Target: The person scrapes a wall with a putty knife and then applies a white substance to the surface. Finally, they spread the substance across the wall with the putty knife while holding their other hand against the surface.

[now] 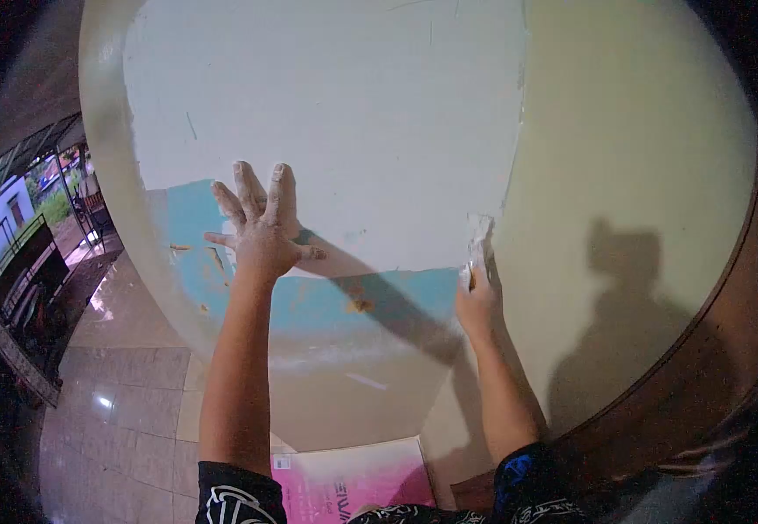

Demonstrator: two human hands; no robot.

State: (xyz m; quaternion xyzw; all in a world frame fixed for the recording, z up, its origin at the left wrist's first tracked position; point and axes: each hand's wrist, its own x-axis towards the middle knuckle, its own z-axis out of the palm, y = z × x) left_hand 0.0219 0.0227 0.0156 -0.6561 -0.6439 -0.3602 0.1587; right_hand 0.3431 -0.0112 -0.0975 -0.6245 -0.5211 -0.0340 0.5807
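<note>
My left hand (pixel 263 244), dusted with white, is spread with its fingers apart against the wall. It lies at the border of a large white plastered area (pixel 335 113) and a turquoise painted strip (pixel 309 301) with small brown chipped spots. My right hand (pixel 476 307) is closed around a putty knife (pixel 481 234) smeared with white. The blade points upward near the inside corner, where the plastered area meets the cream wall (pixel 623 157). My fingers partly hide its handle.
Low in front of me is a pink printed box (pixel 361 480) with a white label. Tiled floor (pixel 117 419) stretches to the left, toward an outdoor opening with a metal gate (pixel 30 253). A shadow (pixel 614 323) falls on the right wall.
</note>
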